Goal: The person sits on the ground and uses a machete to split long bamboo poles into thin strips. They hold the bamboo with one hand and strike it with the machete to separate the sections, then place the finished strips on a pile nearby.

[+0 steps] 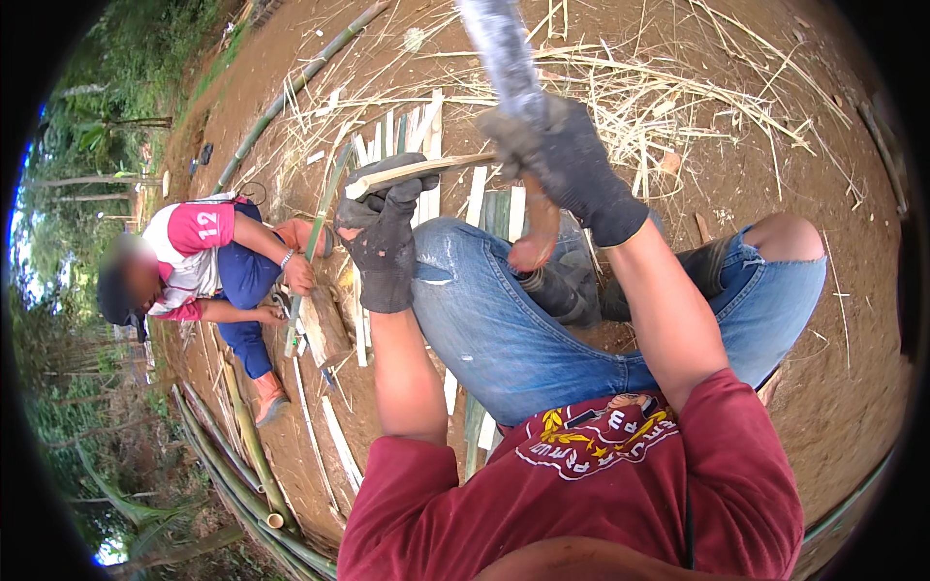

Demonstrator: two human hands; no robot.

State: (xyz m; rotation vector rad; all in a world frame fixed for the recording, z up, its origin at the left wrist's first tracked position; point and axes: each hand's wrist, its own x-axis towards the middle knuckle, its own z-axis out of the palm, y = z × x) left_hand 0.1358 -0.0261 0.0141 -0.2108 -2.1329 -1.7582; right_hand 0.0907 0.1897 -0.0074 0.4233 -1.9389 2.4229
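Both of my hands wear dark, worn work gloves. My left hand [381,232] is closed round a pale split bamboo strip [426,171], which points right toward my other hand. My right hand [572,160] grips a machete; its wide grey blade [504,58] is smeared by motion and reaches up past the top edge. Below that hand shows its curved brown wooden handle [536,232]. The strip's right end meets the right glove near the base of the blade; whether the edge touches it I cannot tell.
Bamboo strips [431,145] lie beside my bent left knee, and thin shavings [639,121] cover the ground ahead. At left a person [208,247] bends over a green bamboo length [320,223] by a wooden block [325,324]. Bamboo poles [247,436] lie at lower left.
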